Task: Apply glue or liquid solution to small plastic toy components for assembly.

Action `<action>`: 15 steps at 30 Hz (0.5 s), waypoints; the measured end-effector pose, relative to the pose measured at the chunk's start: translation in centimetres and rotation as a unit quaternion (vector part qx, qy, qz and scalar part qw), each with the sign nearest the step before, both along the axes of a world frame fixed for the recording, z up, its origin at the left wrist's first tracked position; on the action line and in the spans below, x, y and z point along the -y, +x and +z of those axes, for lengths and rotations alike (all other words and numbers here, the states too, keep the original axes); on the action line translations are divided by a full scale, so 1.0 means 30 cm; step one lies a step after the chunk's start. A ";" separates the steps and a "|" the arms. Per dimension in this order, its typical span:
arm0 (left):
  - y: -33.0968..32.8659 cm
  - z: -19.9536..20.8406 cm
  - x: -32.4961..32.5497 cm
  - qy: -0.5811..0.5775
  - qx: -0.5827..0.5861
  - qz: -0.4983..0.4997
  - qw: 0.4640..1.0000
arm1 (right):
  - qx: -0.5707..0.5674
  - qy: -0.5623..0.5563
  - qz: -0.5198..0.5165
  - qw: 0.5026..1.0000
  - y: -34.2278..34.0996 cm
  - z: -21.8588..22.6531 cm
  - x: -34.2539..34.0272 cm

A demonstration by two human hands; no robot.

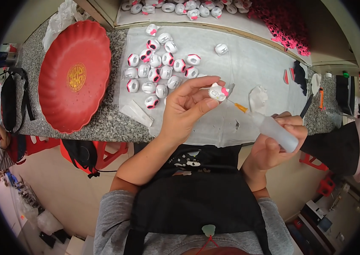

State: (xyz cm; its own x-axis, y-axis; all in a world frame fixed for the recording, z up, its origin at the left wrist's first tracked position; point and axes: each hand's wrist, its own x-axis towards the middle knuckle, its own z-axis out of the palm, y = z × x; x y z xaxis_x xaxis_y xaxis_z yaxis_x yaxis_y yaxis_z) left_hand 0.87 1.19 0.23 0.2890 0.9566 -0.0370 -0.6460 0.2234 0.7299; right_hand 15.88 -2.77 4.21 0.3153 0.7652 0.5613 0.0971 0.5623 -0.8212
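Observation:
My left hand (180,112) pinches a small white cat-head figure (218,92) with a pink bow between thumb and fingertips, just above the covered worktop. Wrapped in my right hand (267,155) is a translucent squeeze bottle (280,132), tilted toward the figure. Its orange needle tip (241,107) points at the figure's bow side; whether the thin needle touches it I cannot tell. To the left of my left hand lie several white hollow heads (155,60), some with pink and black parts. One white head (221,49) sits apart, beyond the held figure.
A red scalloped tray (56,63) stands left. White paper (207,38) covers the worktop, with a crumpled tissue (257,100) and a folded paper strip (136,112) on it. The back shelf holds more white heads (169,7) and a heap of pink-black pieces (280,27). A person's dark sleeve (331,146) shows right.

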 end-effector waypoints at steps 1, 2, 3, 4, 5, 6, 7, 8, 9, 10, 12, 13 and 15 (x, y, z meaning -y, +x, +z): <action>-0.002 -0.006 0.002 0.020 -0.022 -0.006 1.000 | -0.001 -0.001 0.000 1.000 -0.008 -0.004 0.003; -0.003 -0.006 0.004 0.019 -0.023 -0.006 1.000 | 0.035 0.002 -0.006 0.999 -0.013 -0.009 0.006; -0.004 -0.005 0.005 0.017 -0.023 -0.003 1.000 | 0.070 0.005 -0.013 0.997 -0.017 -0.013 0.009; -0.004 -0.003 0.006 0.015 -0.022 -0.002 1.000 | 0.079 0.008 -0.024 0.997 -0.019 -0.015 0.010; -0.002 -0.005 0.006 0.014 -0.023 -0.002 1.000 | 0.079 0.007 -0.024 0.997 -0.018 -0.015 0.011; 0.001 -0.008 0.005 0.020 -0.020 0.004 1.000 | 0.079 0.018 -0.017 0.997 -0.016 -0.015 0.011; 0.003 -0.010 0.004 0.026 -0.017 0.008 0.999 | 0.081 0.029 -0.012 0.996 -0.013 -0.014 0.012; 0.004 -0.010 0.004 0.025 -0.017 0.007 1.000 | 0.080 0.028 -0.013 0.996 -0.013 -0.015 0.012; 0.004 -0.008 0.003 0.028 -0.021 0.005 0.999 | 0.089 0.029 -0.015 0.995 -0.011 -0.015 0.012; 0.003 -0.008 0.003 0.031 -0.026 0.004 0.999 | 0.097 0.031 -0.016 0.995 -0.011 -0.017 0.012; 0.004 -0.009 0.005 0.029 -0.027 0.004 0.999 | 0.103 0.028 -0.026 0.994 -0.018 -0.019 0.011; 0.004 -0.011 0.006 0.028 -0.027 0.003 0.999 | 0.109 0.026 -0.036 0.993 -0.021 -0.020 0.012; 0.003 -0.015 0.008 0.029 -0.030 0.005 0.999 | 0.115 0.021 -0.038 0.992 -0.023 -0.023 0.016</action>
State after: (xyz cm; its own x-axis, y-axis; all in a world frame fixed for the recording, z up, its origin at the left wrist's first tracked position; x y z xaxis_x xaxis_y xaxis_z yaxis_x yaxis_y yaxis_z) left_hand 0.96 0.95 -0.21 0.2792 0.9602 0.0011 -0.6026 0.1743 0.7788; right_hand 15.20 -3.24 3.51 0.2305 0.7188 0.6559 0.3221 0.5797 -0.7484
